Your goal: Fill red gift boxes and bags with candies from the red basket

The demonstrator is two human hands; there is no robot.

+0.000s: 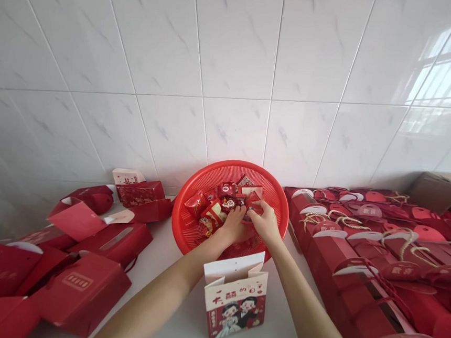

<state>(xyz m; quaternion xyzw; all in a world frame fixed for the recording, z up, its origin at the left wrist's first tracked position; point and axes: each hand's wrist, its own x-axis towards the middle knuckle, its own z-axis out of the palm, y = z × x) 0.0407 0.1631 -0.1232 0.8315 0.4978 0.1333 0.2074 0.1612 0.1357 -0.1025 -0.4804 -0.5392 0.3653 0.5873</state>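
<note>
Fingers among candies, packet seemingly touching right hand, red basket

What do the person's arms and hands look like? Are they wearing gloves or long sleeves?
No gloves! The left hand and right hand are both bare. The left forearm and right forearm are bare too: no sleeve, watch or bracelet shows on them. Both forearms look slim and smooth. The upper arms are out of the picture.
</note>
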